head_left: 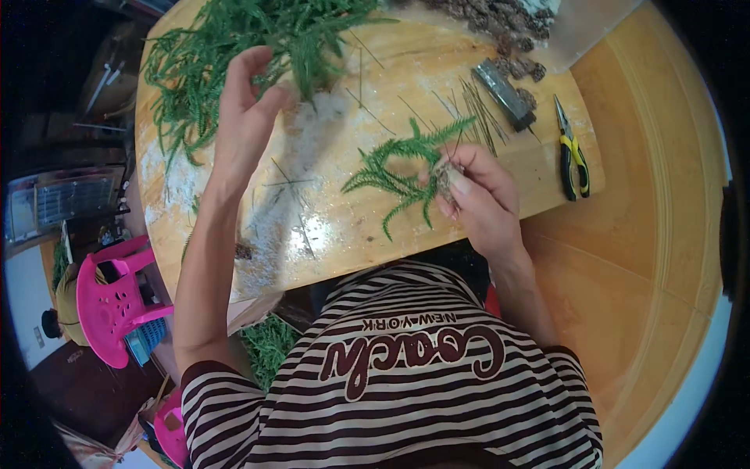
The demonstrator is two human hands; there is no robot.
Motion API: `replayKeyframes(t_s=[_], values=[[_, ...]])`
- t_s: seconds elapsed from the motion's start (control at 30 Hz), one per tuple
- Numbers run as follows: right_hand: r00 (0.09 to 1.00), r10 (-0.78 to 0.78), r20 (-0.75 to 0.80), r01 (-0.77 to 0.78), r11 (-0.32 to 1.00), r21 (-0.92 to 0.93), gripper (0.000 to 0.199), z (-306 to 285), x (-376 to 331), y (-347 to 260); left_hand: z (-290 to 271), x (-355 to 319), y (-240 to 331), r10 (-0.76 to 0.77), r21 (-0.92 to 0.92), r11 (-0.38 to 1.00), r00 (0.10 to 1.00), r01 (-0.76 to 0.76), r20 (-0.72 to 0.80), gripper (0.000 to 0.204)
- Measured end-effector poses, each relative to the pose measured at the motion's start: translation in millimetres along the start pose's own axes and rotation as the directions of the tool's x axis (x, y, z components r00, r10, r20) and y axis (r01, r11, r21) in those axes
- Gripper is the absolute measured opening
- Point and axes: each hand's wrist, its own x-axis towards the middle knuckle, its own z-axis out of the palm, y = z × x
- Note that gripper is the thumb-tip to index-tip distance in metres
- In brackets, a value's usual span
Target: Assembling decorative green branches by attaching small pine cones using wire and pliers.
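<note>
Over the near edge of a heap of green artificial pine sprigs (312, 59), my left hand (248, 105) is stretched out with thumb and forefinger apart and nothing visible between them. Its other fingers are partly hidden. My right hand (488, 195) pinches a small bunch of green sprigs (398, 168) at its base, above the table's near edge. A brownish-grey, cone-like piece (447, 178) sits between its thumb and fingers, partly covered by them. A thin wire seems to stick up beside it.
The wooden table (375, 227) is dusted with white flakes. Thin wires (484, 117) lie near a dark grey block (504, 94). Pliers (572, 152) with yellow-black handles rest at right. Pine cones (500, 27) lie beside a clear plastic container (590, 31). A pink stool (113, 301) stands left.
</note>
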Motion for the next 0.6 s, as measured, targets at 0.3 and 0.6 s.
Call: replayKeyframes(t_s=[0.3, 0.6], values=[[0.999, 0.051, 0.010, -0.052, 0.973, 0.223, 0.024, -8, 5, 6, 30, -63, 5, -0.201, -0.295, 0.904, 0.915, 0.311, 0.349, 0.047], [0.999, 0.031, 0.029, -0.040, 0.921, 0.386, 0.028, -10, 9, 18, 67, -96, 1, -0.169, -0.501, 0.808, 0.937, 0.309, 0.304, 0.052]])
